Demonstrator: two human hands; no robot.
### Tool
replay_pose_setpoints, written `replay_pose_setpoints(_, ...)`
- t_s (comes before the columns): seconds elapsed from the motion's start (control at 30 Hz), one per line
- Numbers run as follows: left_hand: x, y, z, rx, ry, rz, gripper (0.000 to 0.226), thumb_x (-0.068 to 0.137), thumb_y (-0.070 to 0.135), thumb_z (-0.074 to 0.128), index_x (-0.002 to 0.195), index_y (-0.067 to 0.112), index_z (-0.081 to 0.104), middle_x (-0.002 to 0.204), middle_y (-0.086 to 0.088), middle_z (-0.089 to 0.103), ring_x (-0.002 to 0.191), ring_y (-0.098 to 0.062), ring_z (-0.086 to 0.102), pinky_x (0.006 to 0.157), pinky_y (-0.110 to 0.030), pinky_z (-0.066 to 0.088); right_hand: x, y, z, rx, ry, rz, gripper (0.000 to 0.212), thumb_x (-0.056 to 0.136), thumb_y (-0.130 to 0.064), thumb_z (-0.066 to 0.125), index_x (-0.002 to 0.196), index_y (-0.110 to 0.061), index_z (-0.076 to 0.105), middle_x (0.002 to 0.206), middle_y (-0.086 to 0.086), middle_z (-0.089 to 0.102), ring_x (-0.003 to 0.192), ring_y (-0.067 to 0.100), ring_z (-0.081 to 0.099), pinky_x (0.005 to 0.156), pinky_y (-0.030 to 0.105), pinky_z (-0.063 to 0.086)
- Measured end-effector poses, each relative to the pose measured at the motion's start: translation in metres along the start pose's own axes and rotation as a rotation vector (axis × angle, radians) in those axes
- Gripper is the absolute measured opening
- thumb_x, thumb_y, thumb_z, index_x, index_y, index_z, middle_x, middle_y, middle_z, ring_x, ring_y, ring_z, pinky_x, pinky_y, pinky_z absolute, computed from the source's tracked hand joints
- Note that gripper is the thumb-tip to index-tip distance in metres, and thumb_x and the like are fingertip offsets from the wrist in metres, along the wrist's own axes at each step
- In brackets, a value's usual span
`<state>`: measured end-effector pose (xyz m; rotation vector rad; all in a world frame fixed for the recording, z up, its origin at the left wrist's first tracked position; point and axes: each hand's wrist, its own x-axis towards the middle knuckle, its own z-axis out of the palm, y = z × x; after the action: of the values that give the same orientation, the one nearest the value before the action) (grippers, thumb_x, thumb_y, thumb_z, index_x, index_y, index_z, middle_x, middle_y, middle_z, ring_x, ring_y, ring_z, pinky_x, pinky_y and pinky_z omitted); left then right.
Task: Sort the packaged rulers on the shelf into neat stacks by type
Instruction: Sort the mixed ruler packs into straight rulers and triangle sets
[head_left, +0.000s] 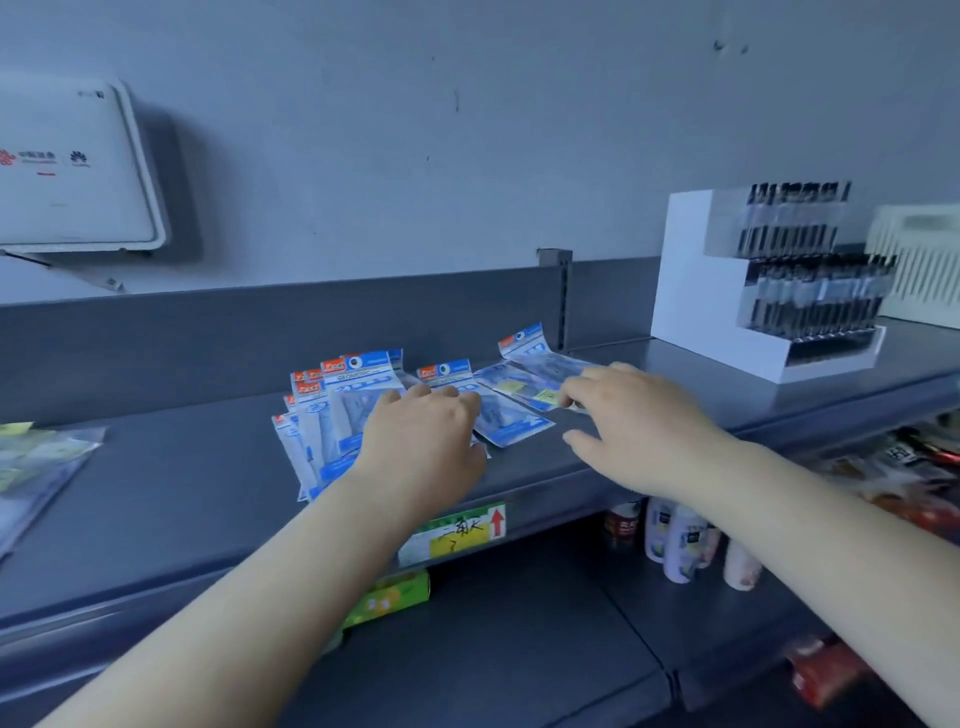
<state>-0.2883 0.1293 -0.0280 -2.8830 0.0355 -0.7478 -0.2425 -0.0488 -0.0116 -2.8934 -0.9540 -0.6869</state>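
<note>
1. The loose rulers (524, 387) lie on the shelf (156, 499) just past my right hand (639, 431), fanned out with their long axes running from near-left to far-right, header cards at the far end; that hand is the nearer one to them
2. My right grip hangs slack and spread, holding nothing, fingertips (569, 397) at the near edge of the nearest packet by its yellow sticker; I cannot tell whether they touch it
3. My left hand (423, 441) lies flat, fingers straight, palm down on the main stack (337, 415), which sits to the left of the loose ones and fans towards me, red-and-blue headers at the far end
4. One packet (498, 415) lies between my two hands, its near corner just beside my left knuckles; by my reckoning it is the easiest to slide left onto the stack
5. Around: another heap of packets (41, 462) well apart at the far left of the shelf, a white pen display (727, 312) to the far right, a pale basket (924, 260) beyond it
6. Nothing stands between my right grip and the loose rulers; I judge the slippery, overlapping sleeves the likeliest trouble
</note>
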Motion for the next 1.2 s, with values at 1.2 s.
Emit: replay_pose_setpoints(1.2, 0.17, 0.089, 0.09, -0.054, -0.403, -0.024, 0.046, 0.09, 0.058, 0.038, 0.118, 0.023, 0.049, 0.124, 0.001, 0.057, 0.111, -0.023, 0.054, 0.076, -0.028, 0.034, 0.164, 0.174, 0.114, 0.265, -0.407, -0.035, 0.04, 0.077, -0.065, 0.054, 0.074, -0.025, 0.05, 0.094, -0.003, 0.048, 0.095, 0.019, 0.046, 0.081, 0.034, 0.043)
